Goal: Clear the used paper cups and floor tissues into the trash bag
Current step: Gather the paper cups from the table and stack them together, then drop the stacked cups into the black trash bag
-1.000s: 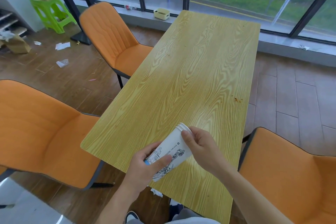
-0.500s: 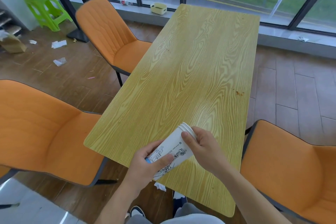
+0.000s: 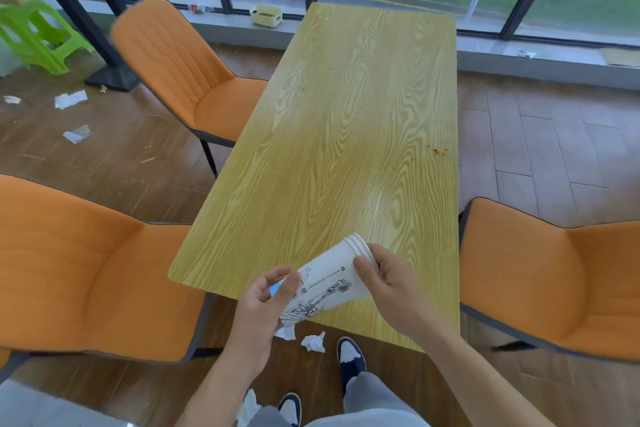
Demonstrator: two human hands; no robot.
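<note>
A stack of white paper cups [image 3: 329, 279] with black line drawings lies tilted between both hands, above the near end of the wooden table [image 3: 332, 135]. My left hand [image 3: 266, 305] grips the stack's base. My right hand [image 3: 388, 282] holds its rim end. Crumpled tissues lie on the floor under the table edge: one tissue [image 3: 314, 342] by my shoe, another tissue [image 3: 286, 332] partly behind my left hand, and a third tissue [image 3: 248, 407] near my leg. More paper scraps [image 3: 70, 99] lie on the floor at far left. No trash bag is in view.
Orange chairs stand at near left [image 3: 86, 274], far left [image 3: 180, 69] and right [image 3: 554, 281] of the table. A green stool [image 3: 38, 35] and another table's black post [image 3: 86, 24] are at the far left. A small cream box [image 3: 266, 14] sits on the window ledge.
The view has pulled back from the table, so my shoes and the tissues under the table edge show. Both hands keep the same hold on the cup stack.
</note>
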